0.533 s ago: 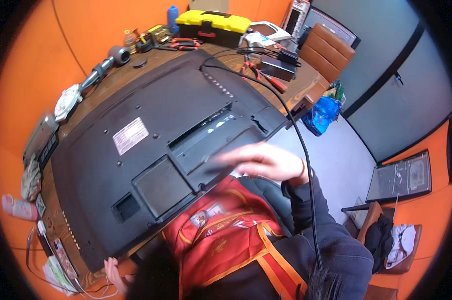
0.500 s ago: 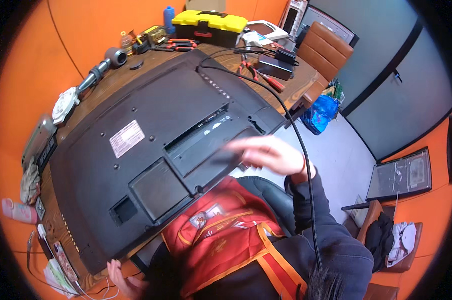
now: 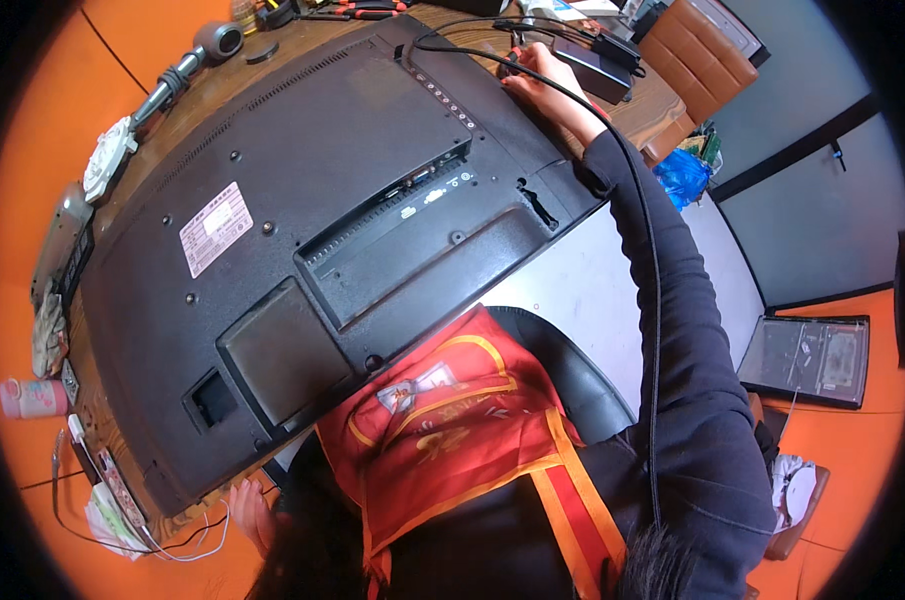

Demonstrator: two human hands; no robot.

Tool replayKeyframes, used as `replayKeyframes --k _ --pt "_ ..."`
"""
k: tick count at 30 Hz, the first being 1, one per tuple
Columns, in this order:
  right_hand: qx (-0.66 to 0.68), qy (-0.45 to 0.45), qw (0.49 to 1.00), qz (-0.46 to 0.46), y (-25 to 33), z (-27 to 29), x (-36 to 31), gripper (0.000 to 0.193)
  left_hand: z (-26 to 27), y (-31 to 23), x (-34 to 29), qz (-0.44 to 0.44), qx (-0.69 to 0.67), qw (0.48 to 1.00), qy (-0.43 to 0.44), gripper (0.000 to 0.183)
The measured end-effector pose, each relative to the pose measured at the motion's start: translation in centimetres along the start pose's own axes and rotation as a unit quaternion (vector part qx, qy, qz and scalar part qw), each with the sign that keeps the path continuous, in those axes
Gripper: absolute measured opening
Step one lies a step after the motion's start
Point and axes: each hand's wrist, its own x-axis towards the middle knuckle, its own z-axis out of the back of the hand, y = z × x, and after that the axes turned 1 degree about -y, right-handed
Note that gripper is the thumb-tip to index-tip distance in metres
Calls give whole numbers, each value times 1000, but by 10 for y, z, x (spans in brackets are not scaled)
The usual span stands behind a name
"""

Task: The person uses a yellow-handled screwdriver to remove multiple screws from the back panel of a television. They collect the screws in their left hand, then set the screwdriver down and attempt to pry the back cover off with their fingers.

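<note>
A large black flat-screen television (image 3: 372, 110) lies face down on the wooden table, its back panel up. Beyond its far right edge, my right hand (image 3: 557, 95) reaches to the tabletop, fingers closed around a pair of red-handled pliers (image 3: 515, 54); the hand and cable hide most of the tool. My left hand (image 3: 252, 513) is beside the television's near left edge, fingers extended and holding nothing. A black cable (image 3: 644, 215) crosses over my right hand and runs along my right arm.
A black power adapter (image 3: 590, 70) sits right of the pliers. A hair dryer (image 3: 217, 42), a white round part (image 3: 110, 160) and grey gloves (image 3: 49, 330) line the left side. A brown chair (image 3: 697, 55) stands at the far right, near a blue bag (image 3: 682, 180).
My right hand has moved from above the television's near right part to the pliers at the far right and closed on them. The view has shifted, with the television sitting slightly higher and farther left.
</note>
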Motion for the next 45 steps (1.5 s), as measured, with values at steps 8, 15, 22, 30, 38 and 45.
replayKeyframes --k 8,15,22,30,38,45 --pt "-189 23 968 -166 -44 50 -35 25 -13 -6 44 -110 -42 993 17 28" --pt "-117 -18 982 -145 -56 37 -51 22 -8 6 50 -183 -61 971 139 26" --pt "-47 -69 978 -191 -43 42 -60 25 -17 -22 58 -103 -54 990 77 33" --pt "332 -59 868 -365 26 101 -118 31 -2 -17 79 -222 -28 963 152 20" --pt "349 31 826 -442 97 150 -231 31 -27 -77 171 90 21 992 84 53" --pt "335 148 876 -314 141 158 -235 31 -38 -58 175 71 94 989 86 57"
